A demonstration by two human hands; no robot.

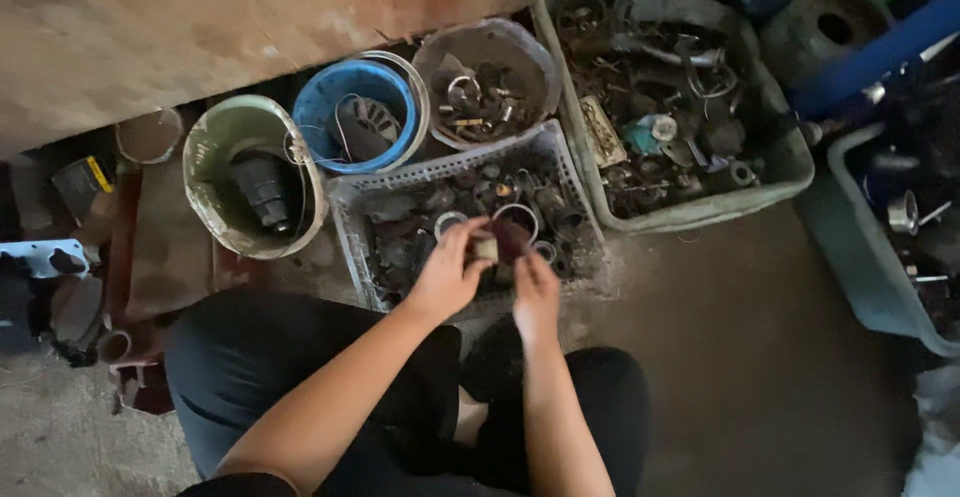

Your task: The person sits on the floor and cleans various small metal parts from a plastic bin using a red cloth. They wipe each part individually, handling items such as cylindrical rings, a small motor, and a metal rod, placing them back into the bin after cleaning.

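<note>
Presently, the left hand [445, 275] pinched a small pale cylindrical part [487, 249], fingers closed on it; the right hand [535, 292] gripped a dark round piece [511, 240] beside it, both held over the grey slotted basket [352, 227]. Progress looked early: that basket was full of mixed metal rings and fittings. Beyond stood a green bucket [215, 147], blue bucket [320, 107], grey tub [520, 42] and green crate [790, 162], all loaded.

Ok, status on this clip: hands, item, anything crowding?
Left hand pinching small pale cylindrical part. Right hand on it too. Grey perforated plastic basket of metal scrap directly beneath.
</note>
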